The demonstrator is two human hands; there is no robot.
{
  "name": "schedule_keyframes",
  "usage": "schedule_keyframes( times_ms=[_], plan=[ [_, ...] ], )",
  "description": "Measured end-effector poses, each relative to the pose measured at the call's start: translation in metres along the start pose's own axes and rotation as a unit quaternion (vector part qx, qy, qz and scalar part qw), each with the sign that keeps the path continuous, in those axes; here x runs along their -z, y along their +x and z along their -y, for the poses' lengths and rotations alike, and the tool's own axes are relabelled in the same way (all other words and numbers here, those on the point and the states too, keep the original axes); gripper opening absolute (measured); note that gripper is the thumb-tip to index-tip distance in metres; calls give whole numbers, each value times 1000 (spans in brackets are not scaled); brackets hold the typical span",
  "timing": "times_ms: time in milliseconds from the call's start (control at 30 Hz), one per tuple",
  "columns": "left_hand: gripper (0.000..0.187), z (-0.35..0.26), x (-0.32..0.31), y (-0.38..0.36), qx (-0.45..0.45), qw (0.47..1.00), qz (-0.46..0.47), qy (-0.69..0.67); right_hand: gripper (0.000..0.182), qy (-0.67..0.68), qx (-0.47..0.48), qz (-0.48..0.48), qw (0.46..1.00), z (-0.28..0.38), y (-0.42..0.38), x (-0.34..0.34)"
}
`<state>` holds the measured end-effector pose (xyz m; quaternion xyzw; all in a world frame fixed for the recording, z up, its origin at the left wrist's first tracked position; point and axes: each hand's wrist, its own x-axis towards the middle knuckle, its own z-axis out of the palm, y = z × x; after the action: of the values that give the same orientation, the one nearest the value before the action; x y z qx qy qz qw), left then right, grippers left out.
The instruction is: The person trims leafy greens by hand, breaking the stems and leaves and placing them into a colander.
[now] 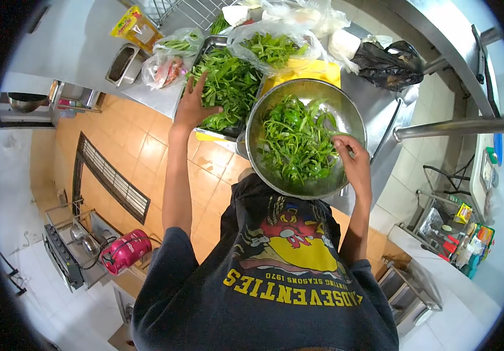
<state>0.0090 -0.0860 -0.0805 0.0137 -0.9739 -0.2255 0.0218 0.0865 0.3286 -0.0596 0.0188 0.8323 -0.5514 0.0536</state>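
Note:
My left hand (192, 110) has its fingers spread over the near left side of a metal tray (210, 43) heaped with leafy greens (228, 82). To the right, a round mesh strainer (354, 114) holds a smaller pile of leafy greens (293, 140). My right hand (354, 157) is over the strainer's right side, thumb and fingers pinched together at what looks like a leafy green stem; the fingertips partly hide it. A clear plastic bag (246, 36) with more greens lies behind the tray and strainer.
A yellow board (322, 71) lies partly under the strainer. A black plastic bag (389, 64) sits at the back right. On the left are a small metal container (125, 64), a yellow packet (136, 28) and bagged produce (167, 69). A metal rail (462, 127) stands right.

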Motion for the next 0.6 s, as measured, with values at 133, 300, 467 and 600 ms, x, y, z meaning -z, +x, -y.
schedule_keyframes(
  times_ms=[133,300,467,600],
  plan=[
    [106,-10,17,-9,-9,1000,24,-15,16,-11,41,2,999,-10,5,-3],
    [72,-30,4,-14,-91,989,-96,-65,15,-86,78,3,993,-11,14,-22],
    [24,-100,-15,-30,-109,974,-123,-157,16,-156,57,71,984,-2,29,-42],
    [25,-128,-27,-47,-110,980,-20,-166,27,-179,83,103,975,6,17,-65]
  ],
)
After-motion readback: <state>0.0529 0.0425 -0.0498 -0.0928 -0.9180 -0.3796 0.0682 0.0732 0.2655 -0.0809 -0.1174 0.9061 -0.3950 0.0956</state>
